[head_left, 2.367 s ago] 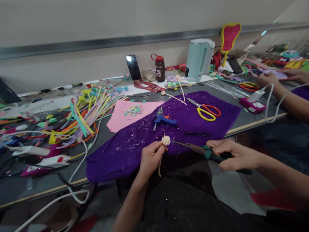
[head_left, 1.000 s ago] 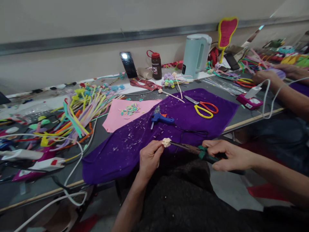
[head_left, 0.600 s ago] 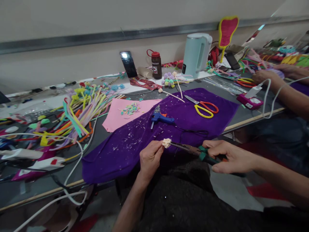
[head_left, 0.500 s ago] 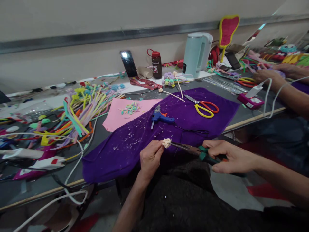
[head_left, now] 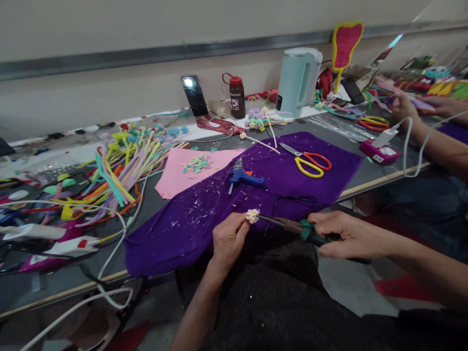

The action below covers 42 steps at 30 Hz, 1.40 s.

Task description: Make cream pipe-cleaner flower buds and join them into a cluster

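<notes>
Cream flower (head_left: pixel 252 215), left hand (head_left: pixel 228 239), pliers (head_left: pixel 292 226)

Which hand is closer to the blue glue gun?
Left. The left hand sits just below the blue plastic glue gun on the purple cloth; the right hand is farther right, holding green-handled pliers.
</notes>
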Available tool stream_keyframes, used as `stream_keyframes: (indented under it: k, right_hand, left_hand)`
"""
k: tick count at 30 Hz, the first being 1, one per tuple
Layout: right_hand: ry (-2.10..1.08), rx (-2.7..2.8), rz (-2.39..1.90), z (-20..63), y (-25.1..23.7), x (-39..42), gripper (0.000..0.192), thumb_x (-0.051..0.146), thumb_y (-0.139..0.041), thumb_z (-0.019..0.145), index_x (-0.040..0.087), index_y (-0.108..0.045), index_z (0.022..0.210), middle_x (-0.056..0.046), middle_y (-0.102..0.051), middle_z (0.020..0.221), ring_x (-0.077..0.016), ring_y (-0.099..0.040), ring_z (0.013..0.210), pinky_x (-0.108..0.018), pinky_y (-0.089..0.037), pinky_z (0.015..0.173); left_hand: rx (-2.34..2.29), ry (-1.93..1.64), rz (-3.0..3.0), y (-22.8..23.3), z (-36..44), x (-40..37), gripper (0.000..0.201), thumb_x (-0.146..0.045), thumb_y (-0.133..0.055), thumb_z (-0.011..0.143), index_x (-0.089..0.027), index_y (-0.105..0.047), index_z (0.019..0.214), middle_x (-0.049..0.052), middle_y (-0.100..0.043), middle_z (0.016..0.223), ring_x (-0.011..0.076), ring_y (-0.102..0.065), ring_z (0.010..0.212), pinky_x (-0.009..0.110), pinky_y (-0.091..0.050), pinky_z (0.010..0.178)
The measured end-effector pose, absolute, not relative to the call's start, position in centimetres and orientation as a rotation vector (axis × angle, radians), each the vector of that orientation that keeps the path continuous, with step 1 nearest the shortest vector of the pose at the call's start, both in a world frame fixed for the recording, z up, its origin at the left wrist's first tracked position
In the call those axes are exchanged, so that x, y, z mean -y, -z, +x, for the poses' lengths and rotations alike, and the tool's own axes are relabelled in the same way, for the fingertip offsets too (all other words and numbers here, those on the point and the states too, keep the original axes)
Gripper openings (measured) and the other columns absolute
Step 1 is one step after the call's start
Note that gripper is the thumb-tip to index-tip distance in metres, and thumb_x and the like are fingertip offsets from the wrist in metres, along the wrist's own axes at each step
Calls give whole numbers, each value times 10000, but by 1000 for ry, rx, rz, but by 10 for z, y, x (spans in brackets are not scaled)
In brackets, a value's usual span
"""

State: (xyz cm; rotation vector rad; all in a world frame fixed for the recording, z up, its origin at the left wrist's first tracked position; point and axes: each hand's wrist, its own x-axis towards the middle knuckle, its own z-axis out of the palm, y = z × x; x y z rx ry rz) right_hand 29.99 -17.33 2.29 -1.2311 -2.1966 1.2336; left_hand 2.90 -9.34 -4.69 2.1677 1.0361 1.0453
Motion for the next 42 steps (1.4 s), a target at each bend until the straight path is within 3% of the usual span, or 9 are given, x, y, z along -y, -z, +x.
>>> stream_keyframes:
  k: [7, 14, 20, 23, 31, 36, 42]
  right_hand:
    - [-1501, 2071, -1217, 306, -27, 163, 336, 378, -531, 799, 153, -421, 574, 15, -391, 689, -105, -379, 631, -247, -305, 588]
    - [-1755, 1828, -1272, 308, -27, 157, 266, 348, -575, 745, 131, -539, 595, -31, -547, 810, -127, -468, 697, -246, -358, 605]
    - [-1860, 1712, -1306, 309, -27, 154, 199, 310, -591, 706, 120, -643, 731, -30, -583, 848, -93, -462, 612, -214, -352, 529]
    - [-1880, 1711, -1305, 309, -28, 153, 208, 319, -596, 690, 117, -644, 688, -34, -592, 849, -102, -474, 630, -213, -355, 530]
    - [-1826, 1748, -1298, 303, -33, 153, 214, 331, -576, 731, 127, -639, 744, -19, -564, 793, -96, -444, 599, -222, -333, 528]
    - [-1696, 1858, -1289, 305, -35, 153, 285, 381, -558, 753, 130, -549, 617, -19, -497, 769, -113, -428, 639, -240, -322, 555]
    - [-1394, 2080, -1242, 314, -39, 167, 385, 451, -557, 759, 158, -422, 548, 7, -405, 662, -141, -415, 676, -277, -320, 646]
  left_hand:
    - [-1017, -1060, 2201, 46, 30, 93, 180, -191, -499, 815, -195, -666, 882, 20, -647, 757, 125, -593, 698, 224, -445, 664]
    - [-1035, -1044, 2234, 48, 31, 92, 166, -191, -509, 811, -194, -669, 856, 12, -641, 737, 115, -588, 678, 211, -437, 656]
    - [-1026, -1056, 2244, 50, 31, 91, 159, -175, -511, 810, -181, -665, 848, 9, -627, 729, 108, -574, 675, 207, -418, 648]
    - [-1037, -1058, 2252, 50, 31, 91, 150, -177, -511, 810, -175, -662, 815, 6, -613, 700, 104, -560, 648, 203, -410, 632]
    - [-1058, -1053, 2198, 47, 32, 92, 158, -176, -516, 807, -164, -654, 731, 9, -598, 665, 101, -548, 632, 196, -405, 636]
    - [-1087, -1019, 2073, 39, 33, 92, 164, -207, -505, 814, -172, -664, 800, 21, -637, 756, 116, -572, 700, 203, -415, 667]
    - [-1147, -901, 1883, 37, 27, 91, 212, -273, -481, 830, -166, -648, 754, 3, -600, 682, 100, -523, 597, 199, -386, 566]
